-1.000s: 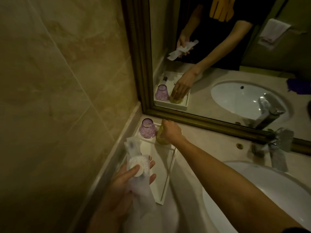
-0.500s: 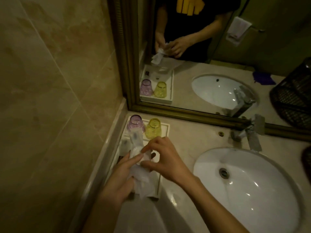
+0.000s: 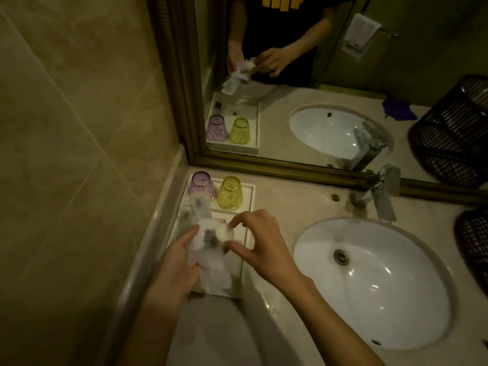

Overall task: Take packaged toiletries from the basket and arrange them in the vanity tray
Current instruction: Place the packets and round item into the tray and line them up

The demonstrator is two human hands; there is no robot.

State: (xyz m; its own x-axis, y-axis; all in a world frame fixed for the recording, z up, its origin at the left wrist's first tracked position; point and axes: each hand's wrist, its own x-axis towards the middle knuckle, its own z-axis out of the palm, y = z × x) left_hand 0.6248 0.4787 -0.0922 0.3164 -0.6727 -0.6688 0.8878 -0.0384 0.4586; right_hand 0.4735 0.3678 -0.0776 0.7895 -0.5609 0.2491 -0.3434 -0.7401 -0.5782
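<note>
A white vanity tray (image 3: 250, 207) sits on the tabletop (image 3: 290, 207) in the corner, left of the sink (image 3: 369, 281). At its far end stand a purple glass (image 3: 201, 186) and a yellow glass (image 3: 230, 193), both upside down. Over the tray, the left hand (image 3: 175, 270) grips white toiletry packets (image 3: 208, 249), long axis running away toward the glasses. The right hand (image 3: 260, 243) pinches a small round white item (image 3: 225, 233) at the packets. A dark wicker basket (image 3: 475, 249) sits at the right edge.

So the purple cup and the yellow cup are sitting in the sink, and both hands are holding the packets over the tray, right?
Not quite. The purple cup and yellow cup stand upside down in the tray, by the mirror, not in the sink. The head view shows it. Both hands, left and right, are indeed holding the packets over the tray.
</note>
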